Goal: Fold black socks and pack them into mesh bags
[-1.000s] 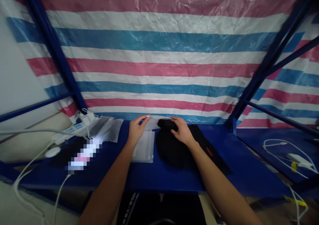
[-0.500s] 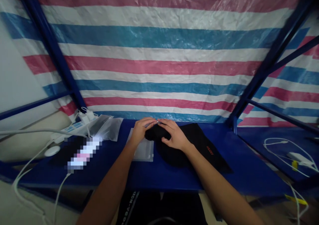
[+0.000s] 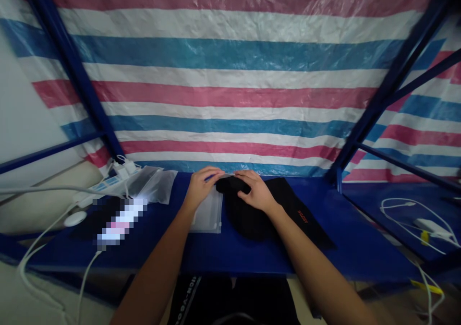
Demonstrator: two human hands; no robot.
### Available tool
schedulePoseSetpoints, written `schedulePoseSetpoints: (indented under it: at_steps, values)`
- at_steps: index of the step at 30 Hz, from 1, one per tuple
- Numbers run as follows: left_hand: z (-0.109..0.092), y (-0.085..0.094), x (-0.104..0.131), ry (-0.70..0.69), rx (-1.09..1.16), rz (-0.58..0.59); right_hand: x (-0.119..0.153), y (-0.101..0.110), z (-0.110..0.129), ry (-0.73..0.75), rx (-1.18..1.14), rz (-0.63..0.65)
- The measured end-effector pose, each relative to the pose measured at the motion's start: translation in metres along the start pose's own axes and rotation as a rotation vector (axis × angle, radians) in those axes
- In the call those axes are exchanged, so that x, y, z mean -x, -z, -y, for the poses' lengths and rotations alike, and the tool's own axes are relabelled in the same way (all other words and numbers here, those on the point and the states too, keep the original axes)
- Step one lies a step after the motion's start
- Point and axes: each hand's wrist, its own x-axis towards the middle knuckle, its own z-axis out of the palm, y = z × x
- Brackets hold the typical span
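Note:
Black fabric (image 3: pixel 248 222) lies on the blue tabletop, its upper end bunched between my hands. Beside that bundle, my left hand (image 3: pixel 204 186) has its thumb and fingertips pinched together at a small pale piece, too small to name. My right hand (image 3: pixel 255 190) rests over the right side of the bunched part, its fingertips at the other end of the pale piece and its thumb on the fabric. A clear zip bag (image 3: pixel 209 215) lies flat below my left hand, partly covered by it. A flat black piece with orange lettering (image 3: pixel 302 217) extends to the right.
At the left are a lit, pixelated phone (image 3: pixel 122 222), a power strip (image 3: pixel 104 186) with white cables, a round white object (image 3: pixel 75 219) and crumpled clear bags (image 3: pixel 153 183). Blue frame posts (image 3: pixel 363 118) stand at both sides. A white charger (image 3: pixel 434 229) lies at the right.
My left hand has moved slightly left and up, off the bunched fabric. The gap between my fingertips has widened, with the pale piece showing across it.

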Motion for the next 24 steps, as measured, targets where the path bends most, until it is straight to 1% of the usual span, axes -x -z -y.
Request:
schedulePoseSetpoints:
  at_steps: [2, 4, 6, 8, 10, 11, 12, 13, 14, 15, 16, 18, 20, 21, 22, 23, 24]
  values:
    - [0.002, 0.004, -0.003, 0.018, 0.013, -0.154, 0.003, 0.004, -0.013, -0.076, 0.083, -0.028]
    - [0.008, 0.009, -0.005, 0.075, 0.047, -0.35, 0.007, 0.007, -0.028, -0.161, 0.179, -0.063]
    - [0.017, 0.016, -0.008, 0.138, 0.09, -0.564, 0.011, 0.01, -0.041, -0.219, 0.239, -0.075]
    - [0.028, 0.027, -0.011, 0.167, 0.122, -0.76, 0.014, 0.012, -0.05, -0.25, 0.245, -0.085]
    - [0.039, 0.04, -0.015, 0.174, 0.128, -0.879, 0.015, 0.012, -0.054, -0.284, 0.217, -0.122]
    - [0.044, 0.047, -0.018, 0.186, 0.133, -0.903, 0.015, 0.012, -0.054, -0.316, 0.196, -0.152]
    - [0.049, 0.053, -0.02, 0.216, 0.15, -0.897, 0.015, 0.012, -0.053, -0.36, 0.167, -0.183]
    - [0.053, 0.058, -0.022, 0.261, 0.174, -0.856, 0.014, 0.011, -0.051, -0.413, 0.127, -0.208]
    - [0.057, 0.062, -0.024, 0.318, 0.203, -0.78, 0.013, 0.01, -0.049, -0.47, 0.071, -0.228]
    - [0.059, 0.065, -0.026, 0.377, 0.225, -0.672, 0.011, 0.009, -0.047, -0.529, -0.002, -0.245]
    - [0.062, 0.066, -0.028, 0.43, 0.23, -0.529, 0.01, 0.007, -0.045, -0.585, -0.095, -0.258]
    - [0.065, 0.064, -0.031, 0.493, 0.176, -0.162, 0.008, 0.002, -0.043, -0.68, -0.327, -0.276]
    - [0.067, 0.059, -0.036, 0.493, 0.073, 0.229, 0.007, -0.005, -0.043, -0.762, -0.551, -0.308]
    - [0.067, 0.054, -0.038, 0.468, 0.014, 0.396, 0.006, -0.009, -0.044, -0.789, -0.63, -0.33]
    - [0.066, 0.049, -0.04, 0.428, -0.044, 0.515, 0.006, -0.012, -0.045, -0.799, -0.679, -0.35]
    - [0.063, 0.042, -0.042, 0.378, -0.095, 0.571, 0.006, -0.015, -0.046, -0.793, -0.702, -0.369]
    - [0.059, 0.034, -0.043, 0.333, -0.13, 0.571, 0.006, -0.018, -0.047, -0.774, -0.708, -0.381]
